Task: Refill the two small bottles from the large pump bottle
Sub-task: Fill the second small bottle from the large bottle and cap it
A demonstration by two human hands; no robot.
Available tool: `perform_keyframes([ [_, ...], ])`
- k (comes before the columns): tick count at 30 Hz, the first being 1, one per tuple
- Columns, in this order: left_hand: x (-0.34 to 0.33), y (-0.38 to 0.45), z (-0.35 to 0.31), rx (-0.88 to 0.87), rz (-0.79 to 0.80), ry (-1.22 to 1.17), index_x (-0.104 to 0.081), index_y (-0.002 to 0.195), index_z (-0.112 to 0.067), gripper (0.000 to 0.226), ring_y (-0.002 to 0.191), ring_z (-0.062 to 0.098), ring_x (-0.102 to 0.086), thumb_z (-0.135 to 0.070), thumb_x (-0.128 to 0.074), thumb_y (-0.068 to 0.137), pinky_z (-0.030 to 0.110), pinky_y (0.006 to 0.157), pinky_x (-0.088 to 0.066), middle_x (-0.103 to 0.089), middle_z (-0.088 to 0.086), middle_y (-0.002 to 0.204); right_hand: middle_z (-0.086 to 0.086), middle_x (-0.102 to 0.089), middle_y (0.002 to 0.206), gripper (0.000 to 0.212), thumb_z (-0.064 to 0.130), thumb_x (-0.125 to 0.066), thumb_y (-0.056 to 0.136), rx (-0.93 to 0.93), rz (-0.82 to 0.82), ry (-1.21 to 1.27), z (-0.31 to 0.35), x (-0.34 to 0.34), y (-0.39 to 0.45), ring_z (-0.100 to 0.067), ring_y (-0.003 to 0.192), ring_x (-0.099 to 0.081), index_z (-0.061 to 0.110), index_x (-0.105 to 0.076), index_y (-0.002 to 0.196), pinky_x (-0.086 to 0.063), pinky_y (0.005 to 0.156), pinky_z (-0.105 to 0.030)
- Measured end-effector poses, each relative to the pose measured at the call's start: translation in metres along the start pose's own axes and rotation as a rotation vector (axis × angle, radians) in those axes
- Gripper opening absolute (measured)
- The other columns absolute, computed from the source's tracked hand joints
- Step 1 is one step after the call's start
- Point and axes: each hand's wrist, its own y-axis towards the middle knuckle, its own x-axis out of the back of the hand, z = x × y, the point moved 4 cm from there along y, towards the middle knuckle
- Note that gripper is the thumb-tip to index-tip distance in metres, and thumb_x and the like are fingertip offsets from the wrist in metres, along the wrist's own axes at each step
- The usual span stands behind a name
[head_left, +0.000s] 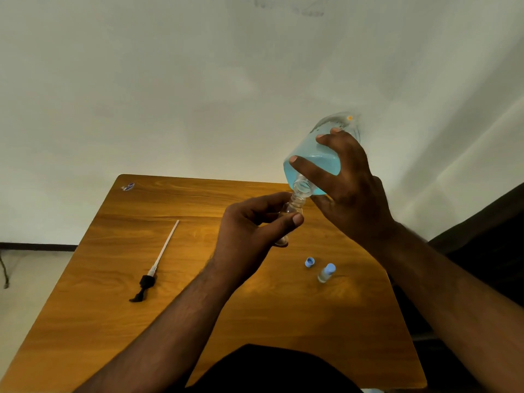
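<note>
Your right hand point(347, 177) is wrapped around the big bottle point(317, 154), tipped mouth-down onto the small bottle point(295, 207) pinched in your left hand point(252, 231) above the table point(113, 321). Other small bottle point(326, 273) stands capped near right, loose cap point(310, 262) just beside it, pump point(154, 272) lying off left.

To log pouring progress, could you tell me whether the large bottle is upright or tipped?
Tipped: the large bottle slants neck-down over the small bottle, blue liquid pooled toward its neck.

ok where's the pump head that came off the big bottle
In the head view the pump head lies flat on the left side of the wooden table, its dip tube pointing toward the wall, apart from both hands.
</note>
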Motion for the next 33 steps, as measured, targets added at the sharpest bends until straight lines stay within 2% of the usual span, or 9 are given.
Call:
perform_keyframes([
  [4,0.0000,-0.0008,-0.0004,-0.001,0.000,-0.013,-0.067,0.119,-0.010,0.049,0.090,0.019,-0.073,-0.024,-0.074,0.073,0.035,0.061,-0.061,-0.074,0.005,0.105,-0.013,-0.030,0.135,0.066,0.011,-0.074,0.080,0.007,-0.003,0.003,-0.0001,-0.0008,0.0010,-0.037,0.132,-0.033,0.026,-0.041,0.135,-0.058,0.077,-0.046],
  [10,-0.0013,-0.0014,-0.0016,-0.006,0.006,-0.024,-0.068,0.109,-0.025,0.038,0.088,0.017,-0.073,-0.025,-0.074,0.071,0.034,0.060,-0.061,-0.075,-0.001,0.101,-0.013,-0.030,0.135,0.065,0.009,-0.073,0.079,0.011,-0.014,0.002,0.0014,-0.0014,-0.0007,-0.037,0.132,-0.031,0.024,-0.042,0.135,-0.057,0.075,-0.045],
  [16,-0.0024,-0.0008,-0.0023,-0.015,0.009,-0.016,-0.068,0.108,-0.026,0.037,0.087,0.017,-0.073,-0.024,-0.074,0.072,0.036,0.060,-0.062,-0.076,-0.003,0.100,-0.013,-0.030,0.135,0.067,0.008,-0.073,0.079,0.005,-0.003,0.007,-0.0006,-0.0011,-0.0007,-0.038,0.133,-0.032,0.025,-0.040,0.135,-0.058,0.076,-0.045],
  [26,-0.0021,0.0008,0.0016,-0.011,0.010,-0.008,-0.067,0.115,-0.015,0.039,0.089,0.018,-0.073,-0.015,-0.075,0.077,0.032,0.060,-0.061,-0.075,0.003,0.103,-0.013,-0.030,0.135,0.067,0.008,-0.073,0.079,0.005,0.001,0.004,-0.0010,-0.0014,-0.0003,-0.038,0.133,-0.032,0.025,-0.041,0.135,-0.058,0.074,-0.043],
  [33,-0.0015,0.0014,0.0033,-0.009,0.003,0.014,-0.067,0.118,-0.010,0.046,0.092,0.019,-0.073,-0.023,-0.074,0.074,0.034,0.061,-0.061,-0.074,0.005,0.106,-0.013,-0.031,0.136,0.067,0.007,-0.072,0.079,0.003,0.005,0.005,-0.0007,-0.0023,-0.0001,-0.038,0.133,-0.032,0.026,-0.040,0.136,-0.058,0.072,-0.042],
])
